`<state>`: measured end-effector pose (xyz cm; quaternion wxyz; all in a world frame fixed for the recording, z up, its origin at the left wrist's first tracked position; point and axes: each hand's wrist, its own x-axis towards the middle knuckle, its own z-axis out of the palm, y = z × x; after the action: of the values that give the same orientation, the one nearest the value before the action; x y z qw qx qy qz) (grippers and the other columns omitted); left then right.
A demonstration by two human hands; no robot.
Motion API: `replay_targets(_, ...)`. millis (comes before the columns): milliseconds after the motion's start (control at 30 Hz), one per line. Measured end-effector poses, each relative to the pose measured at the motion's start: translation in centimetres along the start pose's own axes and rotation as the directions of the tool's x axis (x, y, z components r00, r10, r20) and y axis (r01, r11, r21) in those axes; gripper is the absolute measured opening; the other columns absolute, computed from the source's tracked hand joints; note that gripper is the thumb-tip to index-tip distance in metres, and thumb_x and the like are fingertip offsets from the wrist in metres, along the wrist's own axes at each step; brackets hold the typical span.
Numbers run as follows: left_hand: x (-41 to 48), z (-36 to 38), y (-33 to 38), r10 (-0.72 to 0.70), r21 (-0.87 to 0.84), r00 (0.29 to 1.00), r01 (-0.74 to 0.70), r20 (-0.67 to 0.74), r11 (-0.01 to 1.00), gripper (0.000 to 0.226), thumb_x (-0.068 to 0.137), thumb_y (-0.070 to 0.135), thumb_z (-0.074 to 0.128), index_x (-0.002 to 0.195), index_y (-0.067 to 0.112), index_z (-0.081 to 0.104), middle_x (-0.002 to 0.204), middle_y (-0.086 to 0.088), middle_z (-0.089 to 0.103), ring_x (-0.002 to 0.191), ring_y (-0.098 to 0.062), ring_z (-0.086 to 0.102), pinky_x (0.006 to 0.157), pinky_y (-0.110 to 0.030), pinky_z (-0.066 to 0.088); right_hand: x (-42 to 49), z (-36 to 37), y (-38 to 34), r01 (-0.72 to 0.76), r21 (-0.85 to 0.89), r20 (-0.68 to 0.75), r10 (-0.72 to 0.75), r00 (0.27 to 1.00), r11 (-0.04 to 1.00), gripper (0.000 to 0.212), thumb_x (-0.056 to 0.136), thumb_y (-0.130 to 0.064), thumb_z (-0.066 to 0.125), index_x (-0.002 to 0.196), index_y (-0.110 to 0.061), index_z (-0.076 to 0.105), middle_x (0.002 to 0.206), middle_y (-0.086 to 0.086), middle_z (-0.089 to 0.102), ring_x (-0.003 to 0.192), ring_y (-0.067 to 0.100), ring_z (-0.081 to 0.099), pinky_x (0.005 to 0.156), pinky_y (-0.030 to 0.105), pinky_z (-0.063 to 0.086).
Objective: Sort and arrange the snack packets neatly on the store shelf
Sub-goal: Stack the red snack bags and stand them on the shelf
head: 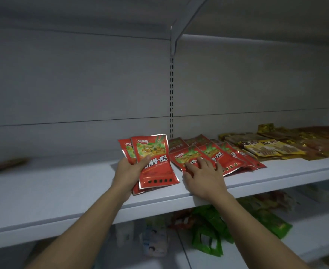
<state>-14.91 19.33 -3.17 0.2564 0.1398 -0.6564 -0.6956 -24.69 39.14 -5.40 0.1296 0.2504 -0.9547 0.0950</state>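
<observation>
A small stack of red snack packets (pixel 152 162) stands tilted above the white shelf (pixel 62 191), clamped in the left hand (pixel 129 171), thumb across the front packet. Just to its right, the right hand (pixel 203 176) lies with fingers spread flat on a red packet (pixel 187 156) in the overlapping row. Farther right lie yellow packets (pixel 266 149); green packets (pixel 208 239) sit on the shelf below.

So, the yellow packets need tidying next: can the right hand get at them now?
Probably yes: the right hand holds nothing, and only flat-lying red packets sit between it and the yellow packets.
</observation>
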Motion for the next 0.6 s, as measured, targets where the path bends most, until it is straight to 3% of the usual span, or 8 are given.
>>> replay_targets(200,-0.4,0.1,0.1,0.01,0.01,1.0,-0.01,-0.006,1.0,0.026,0.084,0.034,0.075,0.107,0.025,0.065,0.087,0.007,0.077,0.076,-0.02,0.076,0.07,-0.039,0.06,0.1,0.1,0.2,0.0,0.002,0.011,0.0,1.0,1.0,0.056,0.098,-0.058,0.021,0.151,-0.039,0.026,0.162,0.005,0.02,0.15,0.025,0.011,0.117,0.058,-0.004)
replay_targets(367,-0.6,0.1,0.5,-0.003,-0.031,1.0,0.003,0.0,1.0,0.03,0.084,0.03,0.076,0.11,0.02,0.065,0.091,0.004,0.078,0.08,-0.022,0.076,0.074,-0.042,0.061,0.4,-0.8,0.2,0.021,0.049,0.081,-0.025,0.996,0.999,0.061,0.097,-0.065,0.022,0.154,-0.041,0.019,0.165,0.006,0.009,0.152,0.026,-0.001,0.115,0.06,-0.01)
replay_targets(433,-0.8,0.0,0.6,-0.017,-0.064,1.0,0.017,-0.003,0.998,0.03,0.084,0.029,0.076,0.11,0.018,0.065,0.092,0.001,0.078,0.081,-0.024,0.076,0.076,-0.043,0.061,0.3,-1.3,-0.3,0.024,0.113,0.018,-0.026,1.0,0.993,0.06,0.099,-0.061,0.026,0.154,-0.037,0.023,0.164,0.007,0.013,0.152,0.025,0.001,0.116,0.06,-0.008)
replay_targets(500,-1.1,-0.1,0.7,-0.026,-0.089,1.0,0.025,-0.008,0.996,0.031,0.083,0.03,0.077,0.11,0.018,0.065,0.093,0.0,0.078,0.081,-0.025,0.076,0.079,-0.046,0.06,0.0,-2.2,-1.3,0.085,0.333,-0.085,-0.06,0.995,0.939,0.061,0.099,-0.06,0.031,0.153,-0.033,0.029,0.16,0.004,0.029,0.149,0.022,0.02,0.12,0.055,0.01)
replay_targets(600,-1.1,-0.1,0.8,-0.028,-0.148,0.999,0.025,-0.018,0.989,0.034,0.081,0.033,0.077,0.11,0.02,0.065,0.095,-0.001,0.077,0.083,-0.026,0.076,0.083,-0.05,0.059,-0.3,-3.6,-3.7,0.171,0.746,-0.025,-0.23,0.973,0.644,0.073,0.089,-0.058,0.056,0.153,-0.037,0.029,0.137,-0.016,0.052,0.121,0.004,0.052,0.098,0.029,0.044)
